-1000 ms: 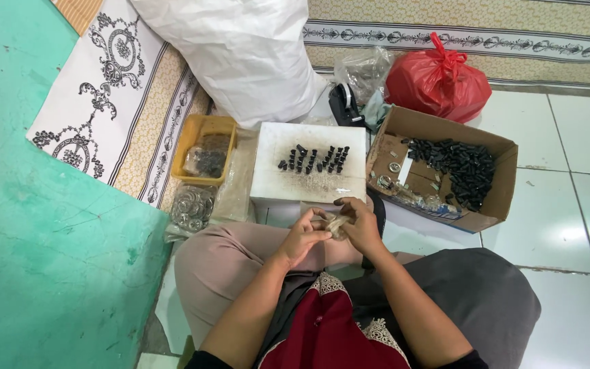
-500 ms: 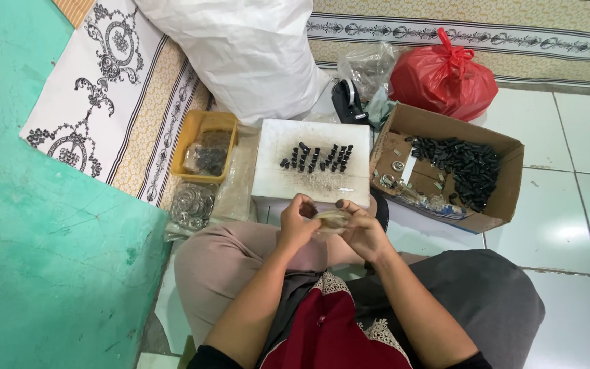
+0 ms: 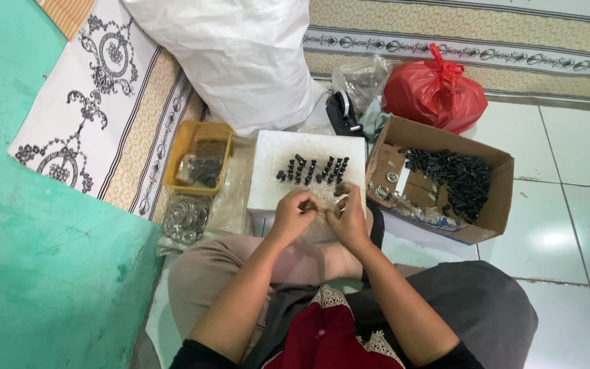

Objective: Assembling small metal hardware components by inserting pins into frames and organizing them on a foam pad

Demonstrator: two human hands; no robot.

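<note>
Both hands meet over the near edge of a white board point(image 3: 308, 154): the left hand point(image 3: 295, 215) and right hand point(image 3: 348, 220) have their fingertips pinched together on something small and pale between them, too small to make out, so the fingers are closed but what they clamp cannot be told. Just beyond the hands, toward the far side of the board, a row of small black parts point(image 3: 312, 169) stands in a loose line. To the right sits an open cardboard box point(image 3: 493, 219) with a heap of the same black parts point(image 3: 455, 181) and some small metal bits. To the left lie a yellow tray point(image 3: 186, 147) and, nearer, a clear bag of metal rings point(image 3: 186, 219). Farther off rest a big white sack point(image 3: 240, 55) and a red bag point(image 3: 435, 96). The risk seems to lie in the pinch itself: a piece this small, held only at the fingertips above the lap, could slip and drop into the cloth folds. A careless wrist could also likely knock over the standing row.
</note>
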